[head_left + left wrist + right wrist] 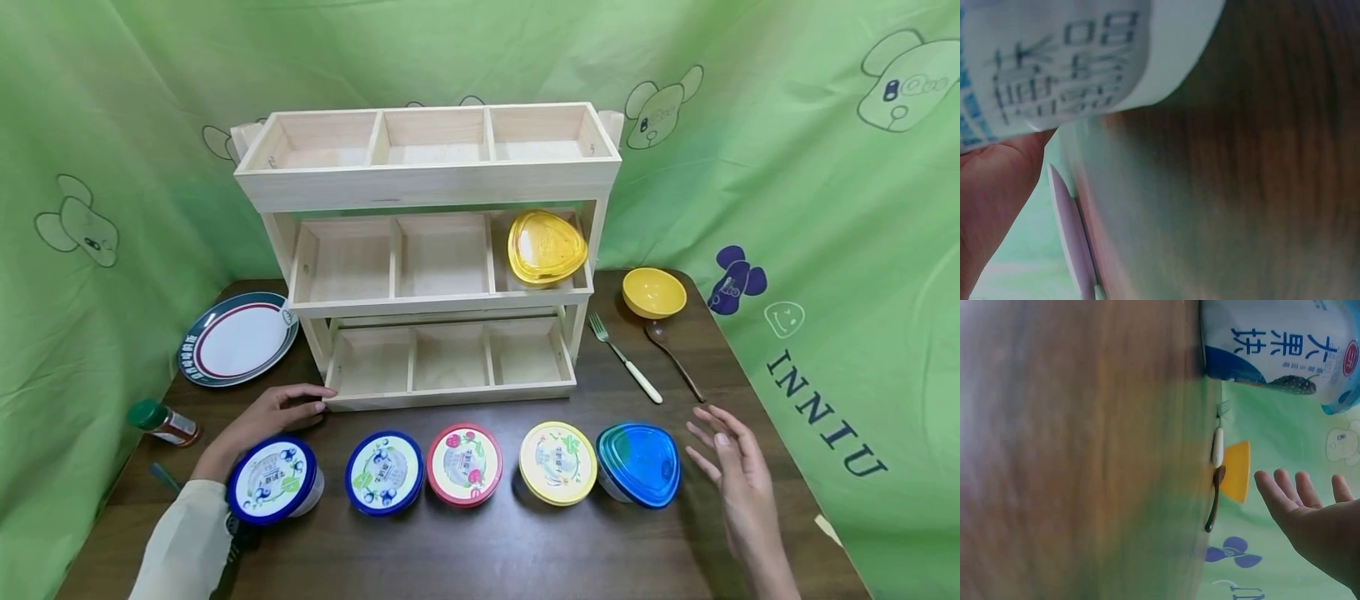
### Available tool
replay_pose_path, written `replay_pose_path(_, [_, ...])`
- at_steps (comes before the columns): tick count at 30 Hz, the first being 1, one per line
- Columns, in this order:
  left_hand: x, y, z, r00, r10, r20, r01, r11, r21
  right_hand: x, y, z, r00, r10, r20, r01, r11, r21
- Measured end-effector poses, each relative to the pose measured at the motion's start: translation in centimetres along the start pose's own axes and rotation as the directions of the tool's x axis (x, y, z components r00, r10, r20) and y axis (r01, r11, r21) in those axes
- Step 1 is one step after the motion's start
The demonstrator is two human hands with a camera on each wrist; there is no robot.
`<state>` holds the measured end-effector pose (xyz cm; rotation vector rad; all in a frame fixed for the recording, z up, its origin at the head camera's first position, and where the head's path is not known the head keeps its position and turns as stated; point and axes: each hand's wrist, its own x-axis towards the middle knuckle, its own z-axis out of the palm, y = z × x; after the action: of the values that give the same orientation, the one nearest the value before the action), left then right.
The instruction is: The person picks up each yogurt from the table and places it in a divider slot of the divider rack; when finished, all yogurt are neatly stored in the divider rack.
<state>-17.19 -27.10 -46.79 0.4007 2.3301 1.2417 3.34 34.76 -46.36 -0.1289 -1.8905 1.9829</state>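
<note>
In the head view, my left hand (281, 414) reaches past a tub with a blue-rimmed lid (272, 480), fingertips right at the left front corner of the wooden three-tier shelf (427, 185). That tub's white printed side (1085, 56) fills the upper left of the left wrist view. My right hand (738, 483) is held apart from everything, fingers spread, to the right of a tub with a blue rounded-triangular lid (641, 464). Between the hands stand another blue-lidded tub (385, 472), a red-lidded tub (464, 464) and a yellow-lidded tub (558, 462).
A yellow-lidded container (547, 247) sits in the middle tier's right compartment. Right of the shelf lie a fork (626, 360) and a brown spoon (675, 360), near a yellow bowl (654, 293). On the left are a plate (240, 339) and a green-capped jar (165, 422). Green cloth (825, 208) surrounds the table.
</note>
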Motion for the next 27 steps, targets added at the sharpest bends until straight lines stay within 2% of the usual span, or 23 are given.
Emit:
replay_pose_path(7, [0.0, -0.3, -0.2, 0.999, 0.037, 0.001, -0.037, 0.998, 0.042, -0.5, 0.2, 0.5, 0.997, 0.040, 0.059, -0.036, 0.997, -0.068])
replay_pose_path(14, [0.1, 0.0, 0.0, 1.000, -0.008, -0.012, 0.009, 1.000, 0.012, -0.9, 0.1, 1.1, 0.994, 0.070, 0.080, -0.061, 0.992, -0.114])
replay_pose_path(27, [0.0, 0.1, 0.1, 1.000, -0.008, -0.017, 0.008, 1.000, 0.021, -1.2, 0.0, 1.9, 0.995, 0.057, 0.084, -0.041, 0.982, -0.182])
